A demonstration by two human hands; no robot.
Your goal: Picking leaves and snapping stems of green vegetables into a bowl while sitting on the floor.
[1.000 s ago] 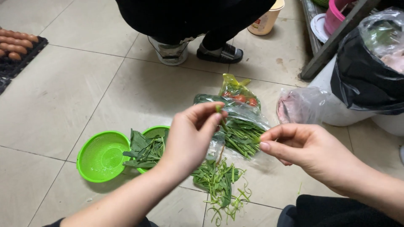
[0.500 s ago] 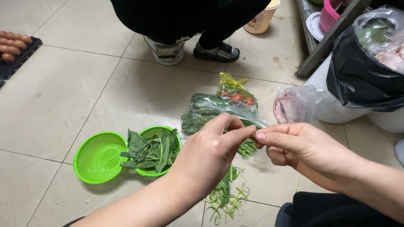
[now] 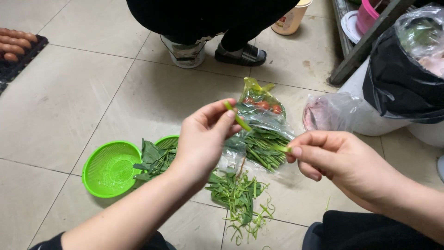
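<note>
Currently mid-snap on a vegetable stalk. Left hand (image 3: 203,139) raised, thumb and forefinger pinched on a short green stem piece (image 3: 237,118), tilted, upper end at the fingertips. Right hand (image 3: 340,159) curled narrow, fingertips pinching a smaller pale-green stem bit (image 3: 282,148). Two pieces apart, no contact between them; hands near each other above the floor.

Directly below and between the hands: clear plastic bag of green stalks (image 3: 261,148), open, lying flat on the tiled floor (image 3: 69,102). Behind it, touching, a yellowish bag with red tomatoes (image 3: 261,99). Nearer the body: loose pile of leaves and trimmings (image 3: 238,196) on the tiles. Left of that: green colander (image 3: 108,169), bare inside, and beside it a second green basket (image 3: 167,141) holding picked leaves (image 3: 155,157).

Further out: another person's sandalled foot (image 3: 240,54) at top, egg tray (image 3: 16,51) far left, black-lined bin (image 3: 402,78) far right.

Judgement: step in hand looks like breaking stalks into short lengths, sorting keepers from waste. Next move probably calls for dropping each piece to its proper spot, basket or scrap pile, then pulling a fresh stalk from the bag. Cannot tell which piece counts as waste.
</note>
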